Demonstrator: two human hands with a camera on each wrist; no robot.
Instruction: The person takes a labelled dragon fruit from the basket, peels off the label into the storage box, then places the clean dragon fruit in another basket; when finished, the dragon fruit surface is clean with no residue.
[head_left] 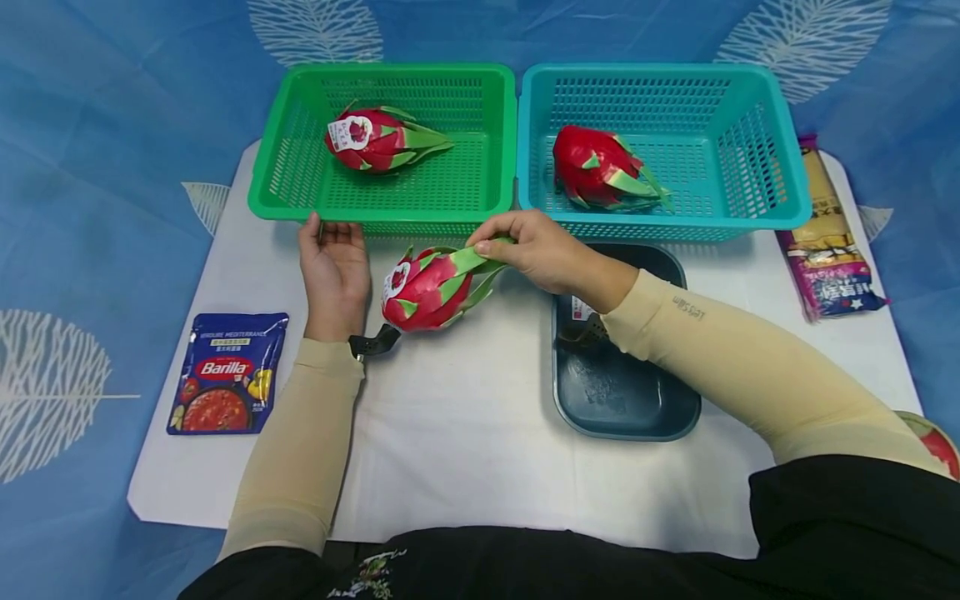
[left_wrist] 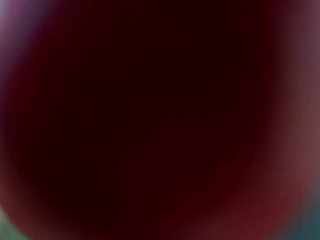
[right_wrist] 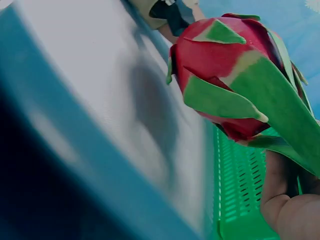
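Note:
A red dragon fruit (head_left: 423,293) with green scales and a white sticker hangs above the table. My right hand (head_left: 534,250) pinches it by its leafy green end; in the right wrist view the same dragon fruit (right_wrist: 220,65) fills the upper right, with part of the right hand (right_wrist: 295,210) below. My left hand (head_left: 339,271) is palm up at the front rim of the green basket (head_left: 480,212), its fingertips by the rim. A dark red blur, close to the lens, covers most of the left wrist view. One stickered dragon fruit (head_left: 382,142) lies in the green basket.
Beside the green basket stands a blue basket (head_left: 750,218) with another dragon fruit (head_left: 600,167) inside. A dark plastic tub (head_left: 626,400) sits under my right forearm. A Barilla pouch (head_left: 227,375) lies at left, a purple-and-gold packet (head_left: 828,250) at right.

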